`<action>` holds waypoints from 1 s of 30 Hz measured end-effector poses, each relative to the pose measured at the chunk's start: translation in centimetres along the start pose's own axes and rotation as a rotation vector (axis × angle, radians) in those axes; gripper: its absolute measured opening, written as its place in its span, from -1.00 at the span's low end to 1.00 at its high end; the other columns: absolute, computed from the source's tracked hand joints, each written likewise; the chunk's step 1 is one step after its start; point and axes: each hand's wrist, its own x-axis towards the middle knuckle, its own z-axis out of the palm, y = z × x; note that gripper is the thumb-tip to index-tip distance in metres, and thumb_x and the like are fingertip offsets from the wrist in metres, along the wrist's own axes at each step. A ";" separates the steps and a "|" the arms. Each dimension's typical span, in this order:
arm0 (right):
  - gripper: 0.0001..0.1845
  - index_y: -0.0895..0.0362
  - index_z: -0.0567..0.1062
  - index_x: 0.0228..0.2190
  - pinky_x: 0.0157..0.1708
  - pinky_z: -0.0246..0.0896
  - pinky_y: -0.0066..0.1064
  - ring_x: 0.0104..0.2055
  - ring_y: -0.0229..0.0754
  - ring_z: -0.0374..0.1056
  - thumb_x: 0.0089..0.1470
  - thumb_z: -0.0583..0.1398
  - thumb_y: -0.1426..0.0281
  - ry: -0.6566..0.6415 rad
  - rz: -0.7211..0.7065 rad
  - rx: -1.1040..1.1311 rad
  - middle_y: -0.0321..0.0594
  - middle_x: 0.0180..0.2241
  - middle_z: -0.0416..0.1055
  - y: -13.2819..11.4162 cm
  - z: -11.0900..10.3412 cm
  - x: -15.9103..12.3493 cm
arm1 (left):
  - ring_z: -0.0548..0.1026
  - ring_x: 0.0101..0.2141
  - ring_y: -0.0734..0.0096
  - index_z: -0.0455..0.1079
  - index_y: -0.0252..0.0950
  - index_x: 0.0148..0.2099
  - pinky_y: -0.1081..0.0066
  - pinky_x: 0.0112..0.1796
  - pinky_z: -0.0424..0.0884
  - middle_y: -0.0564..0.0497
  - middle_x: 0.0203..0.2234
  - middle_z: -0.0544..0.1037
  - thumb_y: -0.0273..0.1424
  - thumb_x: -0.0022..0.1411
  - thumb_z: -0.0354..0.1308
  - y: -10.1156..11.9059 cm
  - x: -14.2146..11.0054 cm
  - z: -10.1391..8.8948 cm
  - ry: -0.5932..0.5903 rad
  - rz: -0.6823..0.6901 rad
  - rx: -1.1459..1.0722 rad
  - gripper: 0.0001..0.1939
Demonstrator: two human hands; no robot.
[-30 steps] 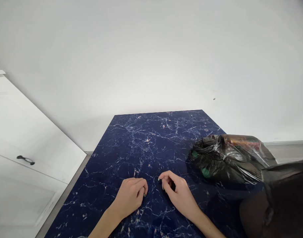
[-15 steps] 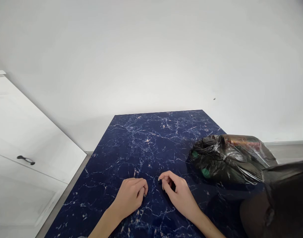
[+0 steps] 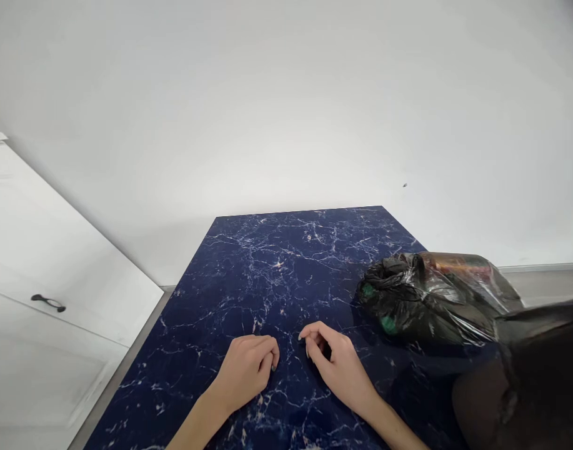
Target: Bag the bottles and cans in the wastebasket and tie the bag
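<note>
My left hand point(image 3: 249, 369) rests on the dark blue marble-patterned tabletop point(image 3: 267, 269) near its front, fingers curled loosely closed, with nothing visible in them. Just to its right lies my right hand point(image 3: 332, 359). Its fingers are bent in toward the thumb around a small hollow, and I see no object there. A gap of bare tabletop separates the two hands. Nearest to the right hand is a crumpled black, partly see-through plastic bag point(image 3: 440, 306), apart from it. Greenish and orange-red items show through the plastic, but their kind cannot be made out.
Another dark, bag-like plastic shape point(image 3: 543, 375) fills the lower right corner, partly cut off. A white cabinet point(image 3: 80, 250) with a black handle point(image 3: 48, 303) stands at the left. Behind the table rises a white wall point(image 3: 286, 112) with a small mark.
</note>
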 end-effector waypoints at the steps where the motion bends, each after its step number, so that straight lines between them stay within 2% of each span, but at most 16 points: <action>1: -0.71 0.05 0.54 -0.17 -0.39 0.22 -0.42 -0.38 -0.21 0.33 0.45 0.06 0.22 0.003 -0.005 -0.003 -0.30 -0.39 0.41 0.0 0.0 0.0 | 0.37 -0.55 0.50 0.32 -0.24 -0.37 0.43 -0.40 0.24 0.15 -0.52 0.54 -0.63 0.45 -0.12 0.0 0.0 0.0 0.000 0.000 0.000 -0.64; 9: -0.71 0.03 0.55 -0.17 -0.42 0.28 -0.44 -0.37 -0.22 0.41 0.48 0.06 0.24 0.096 -0.072 -0.066 -0.29 -0.39 0.45 -0.2 0.0 0.1 | 0.39 -0.54 0.50 0.31 -0.24 -0.37 0.43 -0.39 0.25 0.14 -0.52 0.53 -0.64 0.43 -0.12 0.0 0.0 -0.2 -0.002 -0.004 -0.001 -0.65; 11: -0.71 0.03 0.55 -0.13 -0.34 0.35 -0.39 -0.32 -0.20 0.43 0.48 0.06 0.23 0.167 -0.104 -0.101 -0.23 -0.30 0.45 -0.1 -0.1 0.0 | 0.39 -0.54 0.50 0.31 -0.24 -0.38 0.44 -0.39 0.26 0.14 -0.52 0.54 -0.64 0.43 -0.12 0.0 0.0 -0.1 -0.003 -0.004 -0.002 -0.64; 13: -0.72 0.03 0.55 -0.07 -0.24 0.42 -0.30 -0.25 -0.18 0.43 0.46 0.08 0.22 0.255 -0.135 -0.146 -0.12 -0.11 0.43 0.0 -0.4 -0.1 | 0.40 -0.54 0.50 0.31 -0.24 -0.38 0.44 -0.39 0.26 0.14 -0.52 0.54 -0.64 0.43 -0.12 0.0 0.0 -0.1 -0.003 -0.004 -0.004 -0.64; 15: -0.73 0.02 0.56 -0.03 -0.21 0.44 -0.23 -0.16 -0.13 0.44 0.43 0.12 0.22 0.349 -0.152 -0.189 -0.01 0.11 0.32 0.1 -0.8 -0.1 | 0.40 -0.54 0.50 0.31 -0.24 -0.38 0.44 -0.39 0.26 0.14 -0.52 0.54 -0.64 0.43 -0.13 0.0 0.0 -0.1 -0.002 -0.003 -0.006 -0.64; 17: -0.72 -0.01 0.56 0.02 -0.24 0.46 -0.20 -0.08 -0.08 0.44 0.41 0.15 0.21 0.441 -0.149 -0.218 0.04 0.25 0.18 0.2 -1.3 -0.2 | 0.40 -0.54 0.50 0.32 -0.24 -0.37 0.44 -0.39 0.26 0.14 -0.51 0.55 -0.64 0.43 -0.13 0.1 0.0 -0.1 -0.003 -0.003 -0.008 -0.63; 19: -0.72 -0.03 0.54 0.05 -0.25 0.49 -0.19 -0.08 -0.08 0.44 0.40 0.16 0.21 0.526 -0.127 -0.222 0.03 0.27 0.13 0.3 -1.7 -0.2 | 0.39 -0.54 0.50 0.32 -0.24 -0.37 0.44 -0.39 0.26 0.14 -0.52 0.54 -0.64 0.43 -0.13 0.1 -0.1 -0.1 -0.003 -0.003 -0.010 -0.63; 22: -0.72 -0.03 0.48 0.07 -0.26 0.55 -0.23 -0.14 -0.16 0.45 0.42 0.15 0.21 0.621 -0.073 -0.179 0.00 0.22 0.14 0.4 -2.1 0.0 | 0.39 -0.54 0.50 0.32 -0.23 -0.37 0.43 -0.39 0.26 0.14 -0.52 0.54 -0.64 0.42 -0.13 0.0 -0.1 0.0 -0.004 -0.006 -0.012 -0.64; 25: -0.61 -0.04 0.40 0.21 -0.27 0.58 -0.28 -0.10 -0.16 0.50 0.43 0.13 0.17 0.673 -0.027 -0.131 0.01 0.22 0.12 0.6 -2.6 0.2 | 0.39 -0.54 0.49 0.33 -0.23 -0.37 0.43 -0.39 0.26 0.14 -0.52 0.54 -0.64 0.43 -0.13 0.0 -0.1 0.0 -0.005 -0.009 -0.013 -0.63; 28: -0.40 -0.15 0.24 0.41 -0.22 0.60 -0.31 0.02 -0.10 0.52 0.43 0.13 0.13 0.666 0.009 -0.074 0.02 0.29 0.07 0.6 -3.0 0.3 | 0.39 -0.54 0.49 0.33 -0.23 -0.37 0.43 -0.40 0.26 0.14 -0.51 0.54 -0.63 0.43 -0.13 0.0 -0.1 -0.1 -0.005 -0.011 -0.014 -0.63; 30: -0.32 -0.23 0.15 0.48 -0.16 0.60 -0.30 0.10 -0.06 0.51 0.42 0.14 0.12 0.650 0.025 -0.033 0.01 0.34 0.04 0.5 -3.2 0.3 | 0.39 -0.53 0.49 0.33 -0.23 -0.37 0.43 -0.40 0.26 0.14 -0.51 0.54 -0.63 0.43 -0.12 -0.1 -0.1 -0.1 -0.005 -0.012 -0.014 -0.64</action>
